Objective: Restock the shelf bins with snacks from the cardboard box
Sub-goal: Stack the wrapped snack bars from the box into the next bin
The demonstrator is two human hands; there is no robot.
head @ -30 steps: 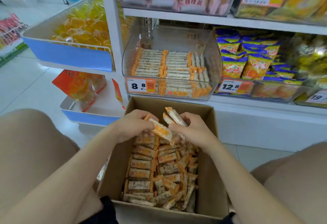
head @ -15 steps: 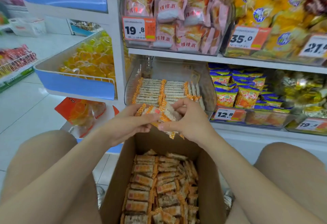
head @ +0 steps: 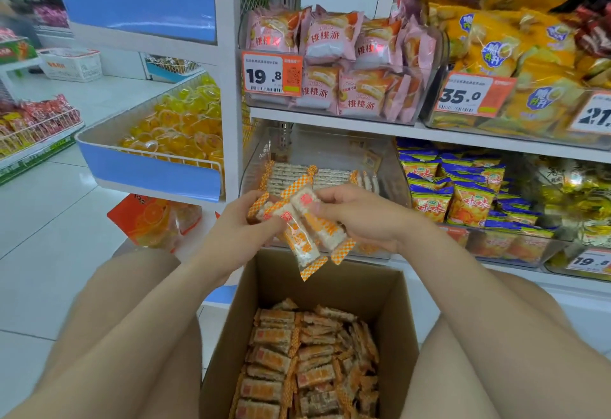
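While held above the box [head: 390, 319], the left hand [head: 238, 236] and right hand [head: 367, 217] both pinch snack bars [head: 307, 230] before the clear bin [head: 330, 154].

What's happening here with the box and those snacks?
A person is restocking snacks. Their left hand and right hand together hold a small bunch of wrapped snack bars above the open cardboard box, just in front of the clear bin. That bin already holds neat rows of the same bars, with room left on top. The box has many more inside.
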